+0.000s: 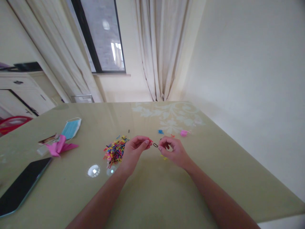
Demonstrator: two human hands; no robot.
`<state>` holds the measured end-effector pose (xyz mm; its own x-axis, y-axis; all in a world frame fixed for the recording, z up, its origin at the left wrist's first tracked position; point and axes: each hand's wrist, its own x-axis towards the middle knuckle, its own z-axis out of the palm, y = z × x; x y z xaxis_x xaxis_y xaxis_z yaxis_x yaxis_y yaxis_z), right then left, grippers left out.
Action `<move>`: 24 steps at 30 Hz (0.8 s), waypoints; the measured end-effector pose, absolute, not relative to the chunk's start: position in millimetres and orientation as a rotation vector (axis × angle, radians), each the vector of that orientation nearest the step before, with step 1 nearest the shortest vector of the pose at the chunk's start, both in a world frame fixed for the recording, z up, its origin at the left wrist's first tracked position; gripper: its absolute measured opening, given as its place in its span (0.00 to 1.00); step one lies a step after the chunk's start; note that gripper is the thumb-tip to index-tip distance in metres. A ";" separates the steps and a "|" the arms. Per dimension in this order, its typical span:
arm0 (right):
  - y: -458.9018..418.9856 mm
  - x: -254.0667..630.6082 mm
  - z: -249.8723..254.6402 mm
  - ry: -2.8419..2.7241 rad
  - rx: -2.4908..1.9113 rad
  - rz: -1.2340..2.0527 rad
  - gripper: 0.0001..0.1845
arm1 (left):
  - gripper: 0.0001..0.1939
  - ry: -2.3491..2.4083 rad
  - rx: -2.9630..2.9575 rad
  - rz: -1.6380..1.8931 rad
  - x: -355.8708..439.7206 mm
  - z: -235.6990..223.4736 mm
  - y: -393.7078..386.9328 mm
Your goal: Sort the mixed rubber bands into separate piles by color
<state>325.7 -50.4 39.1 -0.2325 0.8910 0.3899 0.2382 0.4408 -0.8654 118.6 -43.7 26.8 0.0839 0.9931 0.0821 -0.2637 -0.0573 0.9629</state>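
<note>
My left hand point(135, 149) is closed in a pinch, with a bit of red rubber band point(150, 140) showing at its fingertips. A small black rubber band point(155, 145) lies between the two hands, one end at the fingertips of my right hand point(175, 151), which pinches it. Beside my left hand is a heap of mixed-colour rubber bands point(115, 151), partly hidden by that hand. Past my right hand sit a small blue bunch point(160, 131), a pink bunch point(184, 133) and a few red bands point(172, 136). Some yellow bands point(164, 157) show beneath it.
On the left of the glossy table point(152, 197) lie a dark-screened tablet or phone point(23, 186), a pink folded-paper bird point(59, 146) and a blue face mask point(71, 128). A wall point(250, 79) runs along the right edge. Curtains point(162, 47) hang behind.
</note>
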 end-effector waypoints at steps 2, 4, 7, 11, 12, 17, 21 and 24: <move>-51.2 333.4 43.4 -1.616 -0.905 0.969 0.14 | 0.19 0.977 1.096 1.373 113.0 27.1 -38.2; -52.3 341.7 48.4 -1.496 -0.825 1.062 0.18 | 0.20 1.047 1.108 1.403 106.7 26.9 -32.3; -54.8 350.2 54.7 -1.407 -0.747 1.096 0.20 | 0.23 1.118 1.118 1.399 99.5 24.5 -25.2; -56.9 352.3 58.5 -1.386 -0.676 1.117 0.20 | 0.25 1.117 1.103 1.391 97.1 18.6 -21.1; -56.7 352.8 58.8 -1.386 -0.673 1.125 0.20 | 0.25 1.112 1.100 1.386 97.1 17.4 -20.7; -46.5 362.7 56.6 -1.456 -0.822 1.065 0.19 | 0.25 1.081 1.090 1.384 96.3 16.9 -20.7; -28.2 372.3 43.1 -1.834 -1.199 0.706 0.10 | 0.24 1.063 1.096 1.384 97.1 22.5 -22.9; -17.4 374.3 27.6 -2.078 -1.417 0.390 0.05 | 0.23 1.063 1.116 1.381 98.8 25.8 -25.4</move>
